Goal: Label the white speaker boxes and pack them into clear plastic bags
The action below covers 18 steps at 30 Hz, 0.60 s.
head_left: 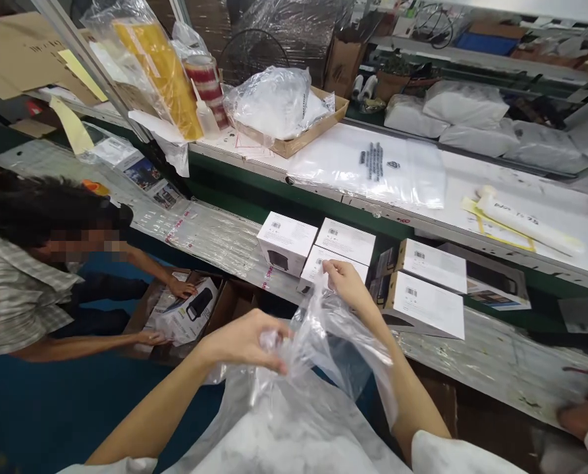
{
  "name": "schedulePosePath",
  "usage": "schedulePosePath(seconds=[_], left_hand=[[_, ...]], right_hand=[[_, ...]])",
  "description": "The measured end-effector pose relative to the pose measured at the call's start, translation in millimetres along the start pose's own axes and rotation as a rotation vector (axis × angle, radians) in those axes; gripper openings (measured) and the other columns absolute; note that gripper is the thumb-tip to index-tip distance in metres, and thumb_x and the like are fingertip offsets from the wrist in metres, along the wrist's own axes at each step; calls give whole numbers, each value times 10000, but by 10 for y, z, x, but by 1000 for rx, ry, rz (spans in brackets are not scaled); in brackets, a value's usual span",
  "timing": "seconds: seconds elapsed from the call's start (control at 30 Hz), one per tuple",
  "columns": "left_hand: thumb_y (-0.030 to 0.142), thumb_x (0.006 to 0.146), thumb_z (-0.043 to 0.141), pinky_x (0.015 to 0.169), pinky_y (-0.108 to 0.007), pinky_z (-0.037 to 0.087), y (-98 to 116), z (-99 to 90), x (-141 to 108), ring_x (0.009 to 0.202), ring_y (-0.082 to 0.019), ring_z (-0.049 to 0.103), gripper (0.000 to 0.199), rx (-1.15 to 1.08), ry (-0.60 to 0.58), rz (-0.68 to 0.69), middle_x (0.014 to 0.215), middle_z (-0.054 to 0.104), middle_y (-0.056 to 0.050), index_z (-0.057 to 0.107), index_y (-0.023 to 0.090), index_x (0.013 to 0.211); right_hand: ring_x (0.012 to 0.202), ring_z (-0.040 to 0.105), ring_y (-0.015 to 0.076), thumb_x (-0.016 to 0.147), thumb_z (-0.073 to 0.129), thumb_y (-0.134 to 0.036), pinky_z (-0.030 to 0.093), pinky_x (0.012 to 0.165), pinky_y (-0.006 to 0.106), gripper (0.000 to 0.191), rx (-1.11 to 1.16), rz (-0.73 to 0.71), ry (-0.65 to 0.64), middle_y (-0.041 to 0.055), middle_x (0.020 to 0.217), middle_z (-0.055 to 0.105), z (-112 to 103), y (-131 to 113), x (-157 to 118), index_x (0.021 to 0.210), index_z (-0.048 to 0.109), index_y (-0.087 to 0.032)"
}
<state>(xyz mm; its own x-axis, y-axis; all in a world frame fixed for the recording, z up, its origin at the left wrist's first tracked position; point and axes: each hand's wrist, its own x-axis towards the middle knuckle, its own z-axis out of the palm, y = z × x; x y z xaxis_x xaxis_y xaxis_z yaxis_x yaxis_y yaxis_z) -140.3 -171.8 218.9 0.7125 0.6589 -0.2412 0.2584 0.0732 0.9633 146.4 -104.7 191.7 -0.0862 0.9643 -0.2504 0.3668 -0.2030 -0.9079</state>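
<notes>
A large clear plastic bag (278, 401) spreads in front of me, bunched up into folds toward its top. My right hand (344, 284) pinches the gathered upper part, fingers closed on the film. My left hand (249, 339) curls around the bunched film lower down and to the left, thumb and fingers bent about it. White printed boxes stand on the bench just beyond my right hand; the nearest white box (318, 263) is partly hidden behind that hand and the film. To its right is another white box (415, 306).
At left, a co-worker bends over an open carton (218, 299), both hands on a white box (197, 309) inside. The shelf (464, 181) holds flat plastic bags (373, 172), a cardboard tray (318, 128), a yellow roll (160, 72) and a squeeze bottle (205, 118). Another person's hand (584, 415) shows at right.
</notes>
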Motion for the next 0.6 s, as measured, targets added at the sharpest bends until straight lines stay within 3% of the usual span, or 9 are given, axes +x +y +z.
schedulePosePath(seconds=[0.07, 0.13, 0.2, 0.27, 0.33, 0.43, 0.53, 0.6], left_hand=[[388, 753, 918, 731, -345, 526, 8, -161, -81, 760, -303, 746, 209, 99, -18, -21, 821, 807, -70, 884, 235, 890], [392, 846, 834, 805, -370, 544, -119, -451, -138, 849, -326, 757, 182, 87, 79, -75, 898, 824, -87, 886, 231, 915], [448, 887, 772, 902, -413, 554, -353, -841, -101, 962, -347, 749, 272, -20, 341, -123, 978, 824, -113, 873, 207, 962], [541, 850, 754, 1008, -456, 535, -634, -1239, 91, 1060, -359, 727, 377, -150, 625, -118, 1045, 815, -142, 833, 174, 876], [611, 793, 730, 1143, -477, 462, -900, -1544, 439, 1241, -378, 667, 447, -229, 758, -77, 1248, 778, -175, 772, 167, 815], [617, 815, 678, 1229, -477, 386, -1177, -1752, 1076, 1446, -369, 543, 503, -294, 781, -28, 1557, 607, -167, 742, 171, 1040], [576, 896, 653, 1255, -443, 363, -1311, -1773, 1544, 1530, -317, 474, 584, -307, 768, 22, 1652, 514, -128, 644, 209, 1350], [596, 921, 637, 1268, -438, 350, -1369, -1770, 1682, 1550, -320, 455, 652, -277, 695, 11, 1654, 510, -135, 615, 201, 1440]], right_hand=[[474, 460, 157, 964, 492, -711, 371, 558, 300, 556, -18, 22, 29, -37, 482, 493, 147, 51, 174, 759, 633, -213], [516, 513, 175, 994, 444, -700, 403, 594, 310, 575, -64, 27, 110, -7, 529, 557, 273, 114, 298, 739, 627, -218], [623, 592, 205, 1024, 408, -675, 446, 651, 321, 584, -150, 11, 219, 35, 641, 643, 394, 149, 382, 770, 660, -213], [803, 668, 241, 1058, 389, -597, 502, 754, 344, 555, -265, -32, 290, 96, 853, 729, 525, 138, 453, 852, 711, -195], [1068, 679, 289, 1080, 378, -478, 525, 919, 404, 510, -445, -71, 357, 173, 1173, 739, 661, 92, 543, 931, 755, -168], [1428, 510, 377, 1094, 358, -351, 404, 1167, 562, 499, -738, -22, 450, 239, 1535, 579, 829, 21, 740, 1018, 789, -112], [1579, 355, 407, 1081, 337, -238, 196, 1294, 640, 481, -871, 68, 401, 297, 1618, 484, 951, 0, 955, 1126, 771, -34], [1630, 256, 423, 1026, 396, -163, 130, 1317, 638, 415, -884, 94, 339, 330, 1665, 394, 1036, 3, 1056, 1193, 739, 3]])
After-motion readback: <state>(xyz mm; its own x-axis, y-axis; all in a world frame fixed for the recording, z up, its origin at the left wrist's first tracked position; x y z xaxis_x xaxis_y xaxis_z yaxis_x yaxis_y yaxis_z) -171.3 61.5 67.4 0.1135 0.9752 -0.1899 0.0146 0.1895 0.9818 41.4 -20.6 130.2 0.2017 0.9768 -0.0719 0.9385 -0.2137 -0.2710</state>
